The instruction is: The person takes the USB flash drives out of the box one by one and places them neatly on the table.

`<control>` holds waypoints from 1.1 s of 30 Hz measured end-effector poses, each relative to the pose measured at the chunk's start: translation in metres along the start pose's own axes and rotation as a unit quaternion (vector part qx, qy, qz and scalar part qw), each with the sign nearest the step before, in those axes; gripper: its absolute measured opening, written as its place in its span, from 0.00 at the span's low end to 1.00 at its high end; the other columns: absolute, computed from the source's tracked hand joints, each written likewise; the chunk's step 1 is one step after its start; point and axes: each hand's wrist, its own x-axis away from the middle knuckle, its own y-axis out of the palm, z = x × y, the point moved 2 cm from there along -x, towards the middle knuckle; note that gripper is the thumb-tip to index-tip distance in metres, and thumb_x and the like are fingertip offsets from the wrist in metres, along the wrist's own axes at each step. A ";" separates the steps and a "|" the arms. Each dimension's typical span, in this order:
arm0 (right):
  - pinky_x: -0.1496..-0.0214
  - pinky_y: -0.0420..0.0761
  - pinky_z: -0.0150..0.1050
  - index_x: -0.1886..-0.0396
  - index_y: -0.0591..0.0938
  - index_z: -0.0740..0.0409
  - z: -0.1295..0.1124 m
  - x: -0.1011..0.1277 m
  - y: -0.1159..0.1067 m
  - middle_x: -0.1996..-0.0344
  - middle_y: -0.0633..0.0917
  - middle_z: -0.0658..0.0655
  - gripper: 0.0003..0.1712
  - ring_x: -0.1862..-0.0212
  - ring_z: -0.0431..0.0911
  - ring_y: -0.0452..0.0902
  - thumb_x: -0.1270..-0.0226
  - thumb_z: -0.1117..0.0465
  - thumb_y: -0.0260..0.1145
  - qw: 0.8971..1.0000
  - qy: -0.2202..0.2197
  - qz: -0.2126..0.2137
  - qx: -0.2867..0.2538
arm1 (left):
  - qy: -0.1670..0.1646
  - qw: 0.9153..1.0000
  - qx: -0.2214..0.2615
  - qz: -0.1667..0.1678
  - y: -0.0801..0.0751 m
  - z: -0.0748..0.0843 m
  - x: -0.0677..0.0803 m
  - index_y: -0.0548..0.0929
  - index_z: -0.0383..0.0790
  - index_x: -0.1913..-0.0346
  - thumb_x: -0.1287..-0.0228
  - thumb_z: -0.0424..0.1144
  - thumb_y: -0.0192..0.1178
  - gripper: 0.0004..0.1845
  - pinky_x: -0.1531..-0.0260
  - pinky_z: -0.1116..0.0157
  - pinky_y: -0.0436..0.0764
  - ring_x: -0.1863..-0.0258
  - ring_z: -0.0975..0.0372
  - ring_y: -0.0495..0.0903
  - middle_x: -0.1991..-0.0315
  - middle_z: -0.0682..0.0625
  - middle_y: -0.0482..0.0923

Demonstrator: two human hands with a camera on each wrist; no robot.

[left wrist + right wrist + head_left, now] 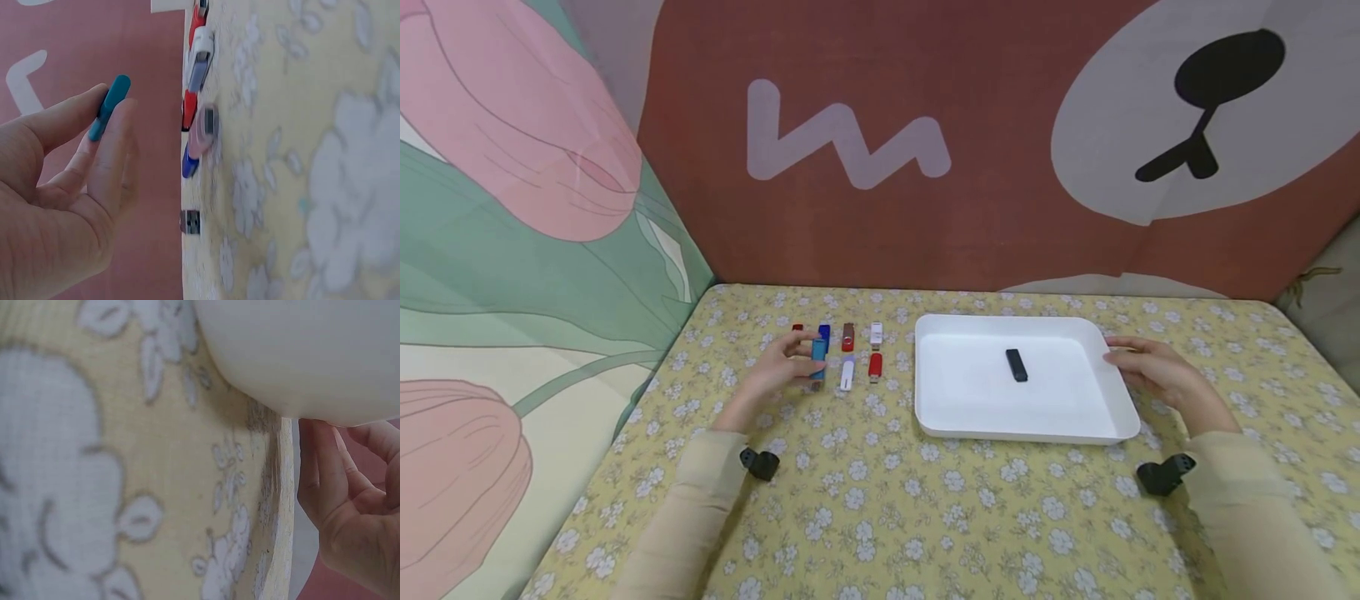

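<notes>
In the head view, we see the left hand (778,367) covering the lower part of the teal plastic USB stick (818,360), and the small red stick (797,328) behind its fingers shows only a tip. The row of sticks is too small for us to read any markings. The left wrist view blurs the white-and-lilac stick (200,62), and the picture's top edge cuts the red stick (197,19) there. In the right wrist view we get only a curved corner of the white plastic tray (300,356), cut by the frame; the right hand (353,506) runs off the right edge, its fingertips tucked under the tray's rim. The flowered yellow cloth on the bench (94,487) is blurred close up.
</notes>
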 end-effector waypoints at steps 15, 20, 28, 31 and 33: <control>0.58 0.83 0.25 0.28 0.54 0.65 -0.004 0.003 0.000 0.69 0.77 0.27 0.40 0.64 0.24 0.79 0.29 0.52 0.59 1.000 0.007 0.003 -0.008 | -0.025 0.999 -0.025 0.018 -0.023 -0.011 0.005 0.62 0.41 0.29 0.33 0.36 0.58 0.31 0.48 0.58 0.83 0.50 0.53 0.78 0.36 0.34 0.64; 0.58 0.83 0.26 0.29 0.55 0.63 -0.004 0.003 0.000 0.69 0.78 0.28 0.37 0.64 0.25 0.80 0.29 0.53 0.58 1.000 0.007 -0.002 -0.016 | -0.027 0.999 -0.023 0.023 -0.028 -0.015 0.006 0.62 0.41 0.29 0.33 0.36 0.58 0.31 0.48 0.57 0.82 0.50 0.52 0.79 0.35 0.33 0.65; 0.58 0.83 0.25 0.31 0.58 0.60 -0.003 0.002 0.001 0.69 0.78 0.28 0.34 0.64 0.25 0.80 0.29 0.53 0.59 1.000 0.005 -0.003 -0.021 | -0.037 0.998 -0.033 0.030 -0.032 -0.021 0.005 0.62 0.42 0.29 0.32 0.36 0.57 0.30 0.50 0.60 0.83 0.54 0.58 0.79 0.37 0.34 0.67; 0.58 0.83 0.25 0.30 0.57 0.61 -0.003 0.002 0.001 0.69 0.78 0.28 0.36 0.64 0.25 0.80 0.29 0.52 0.59 1.000 0.003 -0.001 -0.015 | -0.042 0.998 -0.032 0.032 -0.032 -0.023 0.003 0.62 0.41 0.29 0.32 0.36 0.57 0.31 0.52 0.62 0.83 0.54 0.58 0.79 0.37 0.33 0.66; 0.58 0.83 0.25 0.29 0.56 0.63 -0.003 0.002 0.001 0.69 0.77 0.28 0.37 0.64 0.24 0.79 0.29 0.52 0.59 1.000 0.003 0.000 -0.011 | -0.043 0.998 -0.031 0.033 -0.032 -0.024 0.003 0.62 0.40 0.29 0.33 0.35 0.57 0.31 0.52 0.62 0.84 0.53 0.56 0.80 0.36 0.32 0.66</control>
